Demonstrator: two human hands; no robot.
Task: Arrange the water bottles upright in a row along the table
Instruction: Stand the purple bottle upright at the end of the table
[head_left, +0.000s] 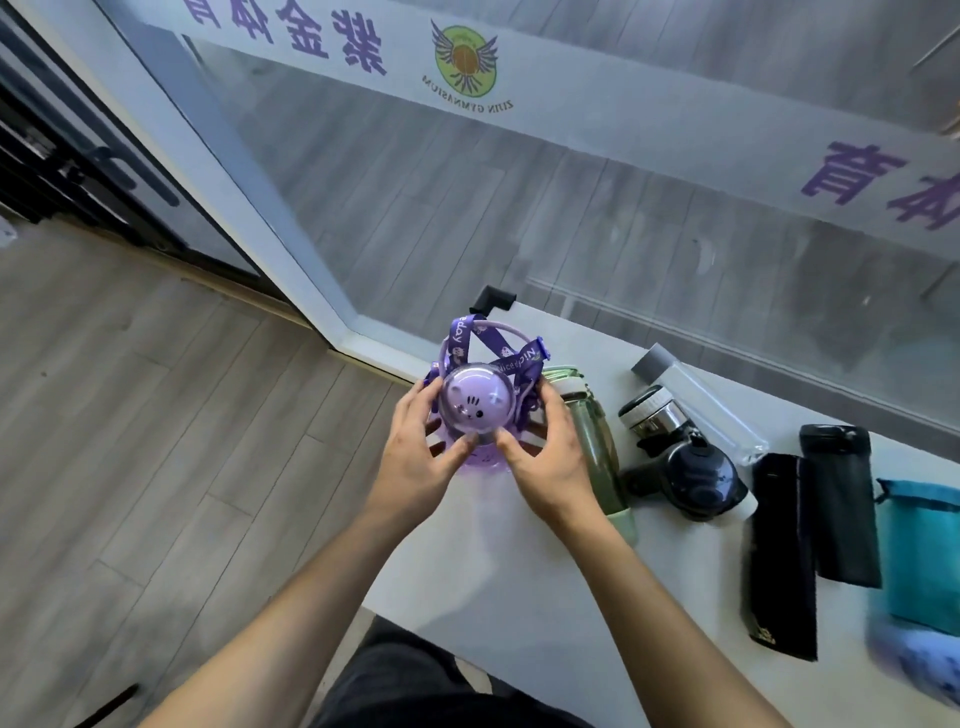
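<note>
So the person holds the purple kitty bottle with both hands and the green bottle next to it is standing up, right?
Not quite. The head view shows both hands, left hand and right hand, on the purple kitty bottle, but the green bottle next to it is lying on its side on the table, not standing up.

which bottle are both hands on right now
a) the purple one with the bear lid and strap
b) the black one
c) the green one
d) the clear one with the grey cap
a: the left hand and right hand cup the purple bottle from either side at the table's left end, while the green bottle lies untouched beside them.
</note>
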